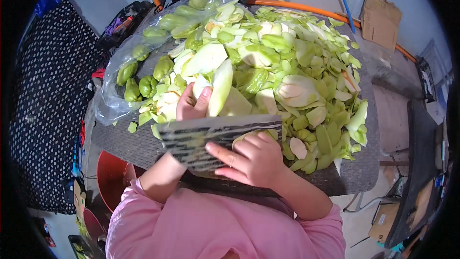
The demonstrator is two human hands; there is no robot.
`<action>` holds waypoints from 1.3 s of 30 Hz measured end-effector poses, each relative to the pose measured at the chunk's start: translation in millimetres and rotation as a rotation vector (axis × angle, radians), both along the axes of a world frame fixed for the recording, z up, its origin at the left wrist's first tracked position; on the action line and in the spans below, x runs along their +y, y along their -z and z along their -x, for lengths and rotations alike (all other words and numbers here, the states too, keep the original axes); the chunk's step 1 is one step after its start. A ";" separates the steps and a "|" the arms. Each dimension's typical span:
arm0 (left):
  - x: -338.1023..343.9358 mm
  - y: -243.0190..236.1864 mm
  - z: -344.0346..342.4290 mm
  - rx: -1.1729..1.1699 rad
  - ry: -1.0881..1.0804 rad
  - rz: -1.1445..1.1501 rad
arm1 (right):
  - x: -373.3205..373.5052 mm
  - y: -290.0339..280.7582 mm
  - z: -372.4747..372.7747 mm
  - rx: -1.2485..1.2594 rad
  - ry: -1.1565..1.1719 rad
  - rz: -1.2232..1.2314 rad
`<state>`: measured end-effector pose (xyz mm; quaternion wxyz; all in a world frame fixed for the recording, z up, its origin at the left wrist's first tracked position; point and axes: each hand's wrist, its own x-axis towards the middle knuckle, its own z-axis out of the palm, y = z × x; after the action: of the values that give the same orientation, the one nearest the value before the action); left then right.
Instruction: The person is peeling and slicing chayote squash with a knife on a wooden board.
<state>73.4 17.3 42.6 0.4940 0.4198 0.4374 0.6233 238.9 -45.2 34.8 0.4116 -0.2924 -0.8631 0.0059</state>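
My left hand point(192, 100) grips a pale peeled piece of chayote point(218, 88) above the pile. My right hand point(249, 158) holds a wide, cleaver-like blade point(184, 139) with dark streaks, its index finger stretched along the face; the handle is hidden. The blade lies across the front of the pile and hides my left wrist. Behind and to the right, a large heap of green peels and cut pale pieces point(321, 134) covers much of the dark tabletop point(120, 141). Whole green chayotes point(132, 89) rest at the left on a clear plastic bag point(110, 100).
A red bucket point(108, 177) stands below the table's left front. Dotted dark fabric point(48, 105) fills the far left. Orange pipes point(273, 2) run behind the table, with cardboard point(381, 17) at the back right. A black board point(412, 172) and a box point(381, 220) are at lower right.
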 end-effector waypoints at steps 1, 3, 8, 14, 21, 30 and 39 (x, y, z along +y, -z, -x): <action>0.3 6.5 -0.3 0.042 -0.033 -0.041 | 3.0 1.1 -2.6 0.001 0.021 0.011; -1.1 17.1 1.6 -0.101 -0.049 -0.118 | 8.2 0.5 -4.7 0.051 0.046 -0.008; -4.5 2.7 0.6 -0.061 -0.026 -0.178 | 24.2 3.7 -21.3 0.123 0.183 0.151; -3.3 2.3 -21.7 0.193 0.045 -0.109 | 51.9 1.5 -63.0 0.408 0.576 0.495; 137.2 -22.4 -19.8 0.773 0.070 -0.349 | 50.2 0.8 -90.5 1.109 0.376 0.313; 137.4 -32.8 31.4 0.670 -0.039 -0.241 | 39.2 -5.7 -91.6 1.326 0.351 0.084; -42.0 56.7 -83.5 1.309 0.838 -1.053 | 36.9 -14.2 -105.2 1.388 0.383 -0.103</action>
<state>156.8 -24.7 -14.1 0.0804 0.9797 0.1031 0.1520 344.1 -8.2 49.0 0.8722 -0.3475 -0.3355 0.0773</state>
